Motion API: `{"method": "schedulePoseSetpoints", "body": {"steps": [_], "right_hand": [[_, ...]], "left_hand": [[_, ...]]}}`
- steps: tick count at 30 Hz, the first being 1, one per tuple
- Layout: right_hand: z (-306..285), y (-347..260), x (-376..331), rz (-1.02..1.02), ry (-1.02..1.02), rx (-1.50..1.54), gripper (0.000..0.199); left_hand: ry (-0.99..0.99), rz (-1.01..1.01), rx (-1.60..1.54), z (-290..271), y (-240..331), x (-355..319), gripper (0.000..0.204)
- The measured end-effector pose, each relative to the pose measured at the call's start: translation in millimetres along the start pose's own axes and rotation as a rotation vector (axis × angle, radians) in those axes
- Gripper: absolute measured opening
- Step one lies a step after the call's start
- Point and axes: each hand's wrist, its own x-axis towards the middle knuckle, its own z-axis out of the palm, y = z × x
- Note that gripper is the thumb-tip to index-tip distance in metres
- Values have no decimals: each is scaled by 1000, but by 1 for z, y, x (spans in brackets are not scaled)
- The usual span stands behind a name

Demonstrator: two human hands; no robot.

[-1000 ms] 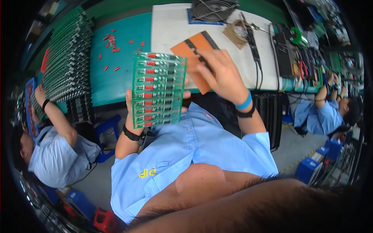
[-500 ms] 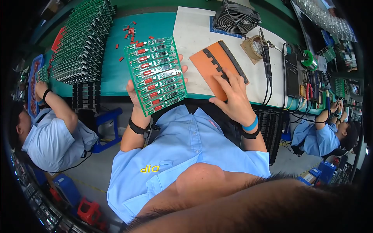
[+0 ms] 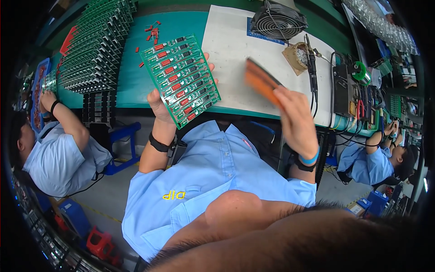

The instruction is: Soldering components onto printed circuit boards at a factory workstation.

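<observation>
My left hand (image 3: 159, 105) is closed on a green circuit board (image 3: 165, 85), with its thumb at the near left edge and fingertips showing past the right edge. Rows of red rectangular components and dark chips cover the board, which is held up tilted above the bench edge. In my right hand (image 3: 297, 119) is an orange board with black strips (image 3: 264, 85), gripped at its near end and raised off the white sheet (image 3: 226, 43). That board is blurred by motion and seen nearly edge-on.
Stacked circuit boards (image 3: 97, 47) stand at the left, with loose red components (image 3: 154, 34) beside them. A fan (image 3: 278, 23), a round pot (image 3: 298, 55), a soldering iron (image 3: 311, 68) and a solder spool (image 3: 360, 72) line the right. Co-workers sit on both sides.
My right hand has taken hold of the orange board and lifted it off the white sheet, moving right. The circuit board in my left hand has turned and shifted slightly left.
</observation>
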Motion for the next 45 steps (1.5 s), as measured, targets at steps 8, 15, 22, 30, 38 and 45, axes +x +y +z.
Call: {"method": "schedulePoseSetpoints", "body": {"steps": [8,15,22,30,38,45], "right_hand": [[4,-37,13,446,226,908,38],[28,-38,31,411,157,1096,42],[34,-26,34,460,76,1038,42],[31,-16,31,433,293,1189,52],[50,0,34,532,228,1338,67],[76,-3,39,527,131,1275,70]], "left_hand": [[0,-16,51,-5,-22,-1,112],[-197,-81,-368,-55,-38,-14,91],[-17,-80,-99,-40,-40,-16,90],[43,-97,-86,-39,-34,-14,99],[18,-130,-146,-33,-40,-16,100],[-8,-174,-33,-36,-42,-17,95]]}}
